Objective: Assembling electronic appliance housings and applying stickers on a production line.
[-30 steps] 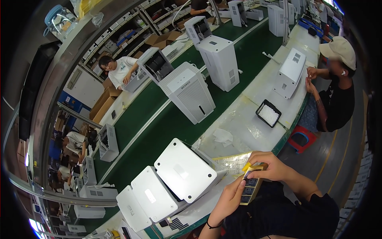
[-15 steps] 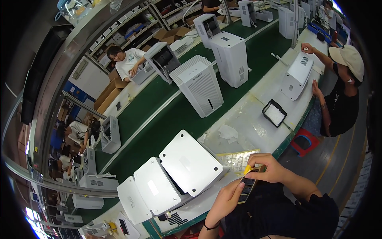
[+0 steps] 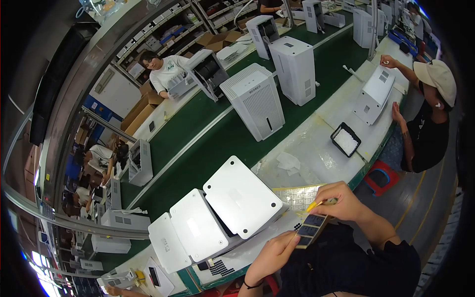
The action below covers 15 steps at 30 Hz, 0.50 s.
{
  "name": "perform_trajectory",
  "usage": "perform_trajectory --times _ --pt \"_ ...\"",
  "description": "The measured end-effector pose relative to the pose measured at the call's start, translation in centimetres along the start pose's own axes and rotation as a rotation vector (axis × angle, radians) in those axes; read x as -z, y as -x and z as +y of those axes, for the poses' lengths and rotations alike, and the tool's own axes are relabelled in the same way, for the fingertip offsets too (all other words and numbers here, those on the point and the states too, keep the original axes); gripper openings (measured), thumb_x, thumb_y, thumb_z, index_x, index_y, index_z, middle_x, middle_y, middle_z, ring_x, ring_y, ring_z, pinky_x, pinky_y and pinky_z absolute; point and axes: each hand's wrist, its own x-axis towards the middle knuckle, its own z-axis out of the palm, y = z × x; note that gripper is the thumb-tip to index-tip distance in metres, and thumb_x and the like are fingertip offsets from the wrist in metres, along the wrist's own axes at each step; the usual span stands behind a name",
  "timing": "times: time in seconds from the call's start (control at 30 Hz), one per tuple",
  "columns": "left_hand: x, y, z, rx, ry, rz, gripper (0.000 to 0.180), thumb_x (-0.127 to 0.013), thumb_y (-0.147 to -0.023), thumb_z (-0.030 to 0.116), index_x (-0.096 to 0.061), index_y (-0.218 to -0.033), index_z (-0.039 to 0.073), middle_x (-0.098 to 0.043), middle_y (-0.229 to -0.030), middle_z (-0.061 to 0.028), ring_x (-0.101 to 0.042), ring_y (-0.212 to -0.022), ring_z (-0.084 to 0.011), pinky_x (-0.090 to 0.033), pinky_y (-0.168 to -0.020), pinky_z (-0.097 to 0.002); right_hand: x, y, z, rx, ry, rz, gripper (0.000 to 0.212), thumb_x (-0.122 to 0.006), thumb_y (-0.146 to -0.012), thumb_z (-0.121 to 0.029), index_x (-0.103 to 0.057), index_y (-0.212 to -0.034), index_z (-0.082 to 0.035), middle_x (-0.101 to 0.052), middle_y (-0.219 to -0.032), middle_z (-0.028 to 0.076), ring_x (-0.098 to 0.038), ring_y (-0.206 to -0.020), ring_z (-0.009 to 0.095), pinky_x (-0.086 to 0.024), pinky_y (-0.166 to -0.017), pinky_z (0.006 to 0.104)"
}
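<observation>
Green belt (image 3: pixel 190 171) between two worktops, people on both sides.
On the belt stand a grilled unit (image 3: pixel 253 106) and, just beyond it, a plain unit (image 3: pixel 296 74). On the near bench (image 3: pixel 314 141) lie a white tissue (image 3: pixel 288 162) and a black tray (image 3: pixel 353 131) of white bits (image 3: pixel 345 141). Farther right, a co-worker (image 3: pixel 431 141) in a beige cap (image 3: pixel 436 80) is beside a white case (image 3: pixel 375 96), near a red stool (image 3: pixel 387 185). Across the belt, someone in a white shirt (image 3: pixel 166 76) is near an open unit (image 3: pixel 206 74) and a cardboard box (image 3: pixel 140 115); shelves (image 3: pixel 153 40) stand behind.
</observation>
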Motion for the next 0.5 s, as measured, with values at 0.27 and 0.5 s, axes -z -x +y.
perform_trajectory --times 0.27,0.5 --pt "-0.4 1.5 -2.1 -0.135 0.223 0.264 0.029 -0.049 -0.097 0.018 -0.058 -0.110 -0.006 -0.064 -0.100 -0.0163 -0.061 -0.091 -0.0247 -0.046 -0.081 -0.0309 -1.9 0.3 1.0 -0.198 -0.471 0.224 0.012 -0.072 -0.082 -0.009 -0.066 -0.084 0.002 -0.064 -0.078 0.004 -0.053 -0.068 0.007 -0.040 -0.059 0.0220" --pt "-3.4 1.6 -1.4 0.180 0.734 0.482 0.039 -0.046 -0.100 0.025 -0.050 -0.127 -0.003 -0.060 -0.111 -0.0040 -0.053 -0.102 -0.0107 -0.041 -0.090 -0.0248 -3.3 -0.2 1.6 0.142 -0.038 0.174 0.009 -0.072 -0.077 -0.003 -0.065 -0.079 0.002 -0.063 -0.076 0.008 -0.060 -0.070 0.015 -0.046 -0.062 0.0261"
